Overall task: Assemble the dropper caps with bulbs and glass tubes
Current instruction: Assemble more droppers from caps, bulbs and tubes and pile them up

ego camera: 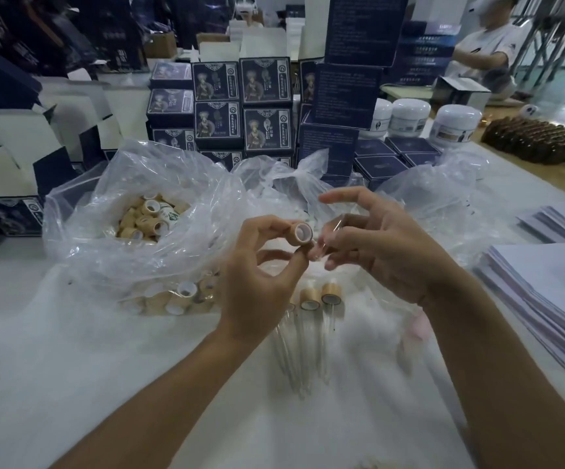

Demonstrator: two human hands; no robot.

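Note:
My left hand (260, 265) pinches a tan bamboo-look dropper cap (303, 233) between thumb and fingers, its open end turned toward me. My right hand (375, 245) holds a thin clear glass tube (330, 235) in its fingertips, close beside the cap; the index finger sticks out straight. Below the hands, two finished droppers (321, 299) lie on the white table with their tubes pointing toward me, next to several loose glass tubes (289, 346). A clear plastic bag (105, 211) at the left holds many caps (149, 218).
More caps (179, 299) lie under the bag's front edge. Crumpled clear bags (284, 177) sit behind my hands. Dark blue boxes (240, 106) are stacked at the back, with white jars (457, 125) to the right and paper stacks (545, 292) at the right edge. A person sits far right.

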